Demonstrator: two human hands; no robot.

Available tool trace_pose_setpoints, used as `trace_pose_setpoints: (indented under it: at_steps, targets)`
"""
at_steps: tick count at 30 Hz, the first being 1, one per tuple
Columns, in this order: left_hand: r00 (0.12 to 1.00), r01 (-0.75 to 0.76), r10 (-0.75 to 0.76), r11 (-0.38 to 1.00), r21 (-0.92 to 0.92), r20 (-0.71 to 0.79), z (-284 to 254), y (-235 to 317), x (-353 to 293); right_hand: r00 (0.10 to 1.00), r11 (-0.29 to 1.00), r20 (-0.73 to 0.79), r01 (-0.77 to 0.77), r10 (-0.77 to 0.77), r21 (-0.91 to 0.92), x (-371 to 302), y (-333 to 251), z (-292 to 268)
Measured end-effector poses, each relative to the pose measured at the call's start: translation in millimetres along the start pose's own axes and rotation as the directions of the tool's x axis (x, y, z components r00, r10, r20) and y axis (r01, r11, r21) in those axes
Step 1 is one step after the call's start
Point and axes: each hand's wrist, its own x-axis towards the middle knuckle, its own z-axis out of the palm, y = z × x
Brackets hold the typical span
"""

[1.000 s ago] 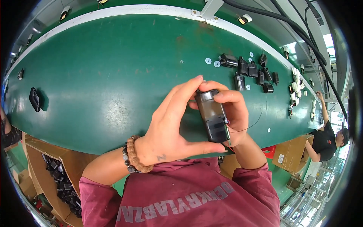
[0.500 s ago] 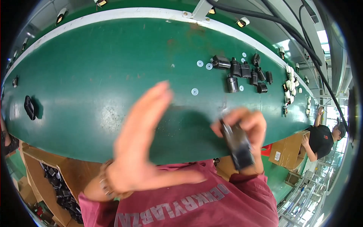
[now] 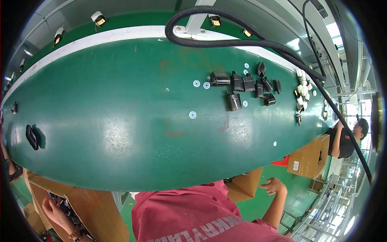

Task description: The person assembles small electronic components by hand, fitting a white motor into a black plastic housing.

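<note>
My left hand (image 3: 56, 211) reaches down over a cardboard box (image 3: 72, 184) of black plastic parts (image 3: 76, 220) at the lower left. Its fingers are apart, and nothing shows between them. Off the table's near edge at the right, my right hand (image 3: 275, 186) is empty with its fingers loosely spread. Beside it stands an open cardboard box (image 3: 246, 187) with some dark parts inside. On the green table, several black plastic housings (image 3: 235, 101) are grouped right of the middle, some standing and some lying. Small pale discs (image 3: 192, 115) lie around them.
A single black part (image 3: 32, 137) lies at the table's left end. White parts (image 3: 302, 89) are heaped at the far right. A thick black cable (image 3: 229, 42) hangs over the far edge. A person (image 3: 346, 139) works at the right beside a cardboard box (image 3: 308, 157).
My left hand has gone from above the table down to the box at left. My right hand has lowered off the table; the black part it held is no longer in it.
</note>
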Motion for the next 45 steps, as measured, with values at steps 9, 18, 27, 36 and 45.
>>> trace_pose_setpoints:
  at_steps: [9,18,27,36,45]
  targets:
    - [0.756,0.123,-0.235,0.968,0.22,0.611,29.0,-8.0,-78.3,0.085,0.061,-0.12,0.98,-0.989,0.191,-88.9,-250.8,-160.9]
    - [0.892,-0.065,-0.148,0.893,0.445,0.428,31.8,-55.8,-22.7,-0.02,0.507,-0.675,0.644,-0.738,-0.573,62.7,-537.8,-259.1]
    - [0.969,-0.009,-0.014,0.996,0.093,0.245,-16.6,30.9,-54.6,0.239,0.142,-0.602,0.968,-0.762,0.205,45.7,-491.1,-267.7]
    - [0.852,-0.239,0.423,0.838,-0.491,0.307,149.3,312.1,-188.1,0.192,0.048,-0.244,0.868,-0.951,0.494,-108.2,-335.7,-124.5]
    - [0.218,0.359,0.665,0.626,-0.692,0.715,313.5,367.7,-219.0,0.076,-0.117,-0.217,0.65,-0.973,0.751,-121.1,-311.4,-59.2]
